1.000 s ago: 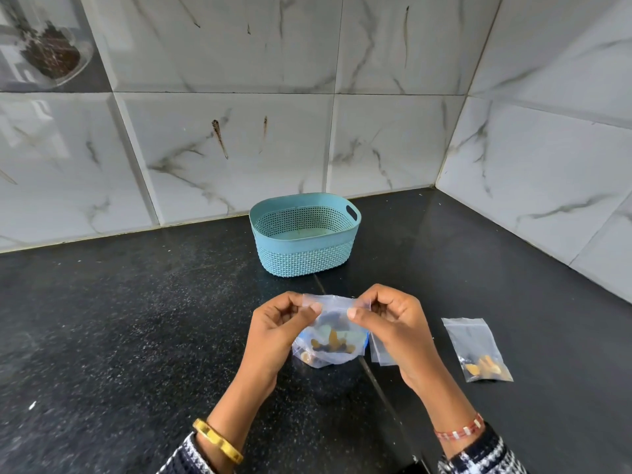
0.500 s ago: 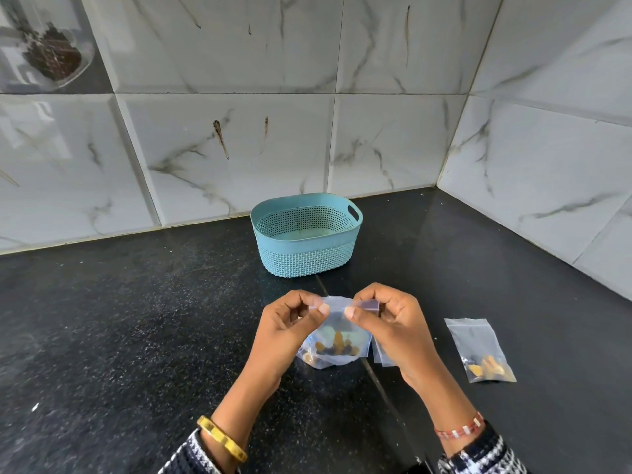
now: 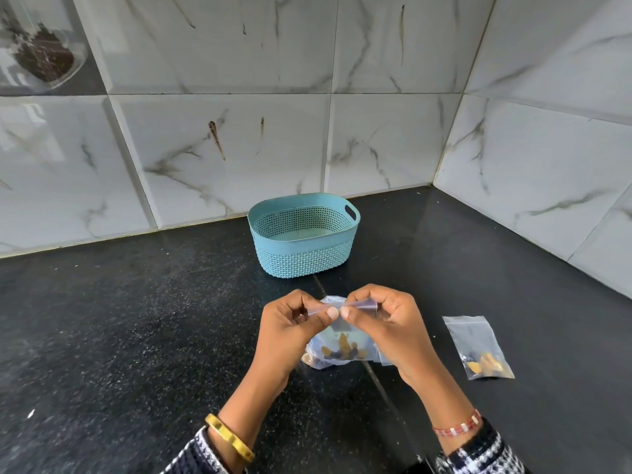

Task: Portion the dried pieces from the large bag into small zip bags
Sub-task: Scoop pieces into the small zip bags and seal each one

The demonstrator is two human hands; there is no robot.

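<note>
Both hands are up over the black speckled stone counter (image 3: pixel 136 336), close together, thumbs almost touching. Left hand (image 3: pixel 290 333) pinches the top strip of a small clear plastic zip bag (image 3: pixel 337 347) between thumb and curled fingers; right hand (image 3: pixel 383 326) pinches the same strip from the other side, approx. at the bag's middle and right end. I see the strip stretched flat between the 2 hands, and the bag hangs below them. Inside, at the bottom of it, lie some dried pieces (image 3: pixel 342 350), yellow-brown and dark.

Behind this bag, partly hidden by hands, is more crumpled clear plastic on the counter; I cannot tell if it is the large bag. One corner of another flat clear bag (image 3: pixel 382 358) shows beside the right wrist.

To the right, well apart from the hands, a second small clear zip bag (image 3: pixel 477 347) lies flat on the counter w/ a few yellow and dark pieces in its lower end.

Farther back, near the marble-pattern tiled wall (image 3: pixel 376 97), stands a light blue perforated plastic basket (image 3: pixel 304 254), oval, w/ handle slot.
</note>
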